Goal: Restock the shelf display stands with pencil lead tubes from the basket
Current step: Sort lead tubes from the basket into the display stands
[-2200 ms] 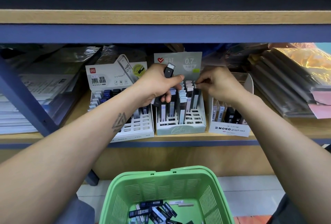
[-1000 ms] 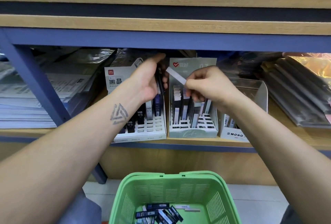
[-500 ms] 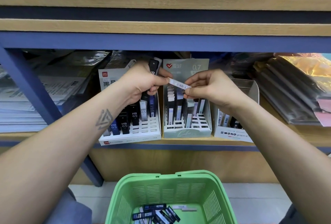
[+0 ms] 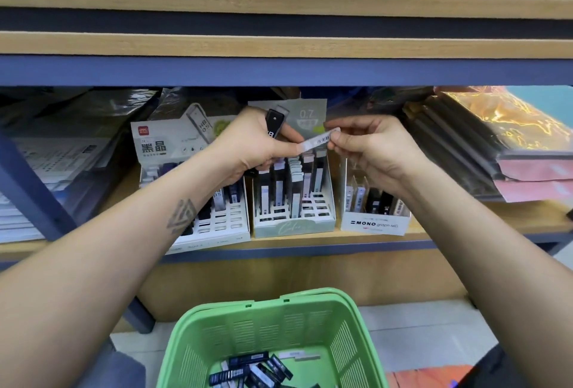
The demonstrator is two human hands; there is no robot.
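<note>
Since half a second ago, both my hands have shifted a little right, and the pale lead tube [image 4: 317, 141] now tilts up toward the right instead of down.

From the head camera: my left hand [image 4: 251, 147] pinches the near-left end of that pale tube between thumb and forefinger, while its other fingers stay curled around a black lead tube [image 4: 274, 123] that stands upright out of the top of the fist. My right hand [image 4: 369, 148] pinches the far-right end of the pale tube with thumb and fingertips, the rest of the fingers loosely bent. So the pale tube is held in the air between both hands, above and in front of the middle display stand [image 4: 293, 201].

That middle stand sits on the wooden shelf [image 4: 465, 229] with tubes upright in its far rows. Just left of it is a white display stand [image 4: 217, 226], partly hidden by my left forearm, holding dark tubes. Just right is the MONO box [image 4: 373, 223] with a few tubes inside.

Near me, below the shelf, the green basket [image 4: 269, 322] holds a loose heap of dark lead tubes [image 4: 251, 370] on its floor.

On the right of the shelf lie stacked plastic-wrapped packs [image 4: 483, 139].
</note>
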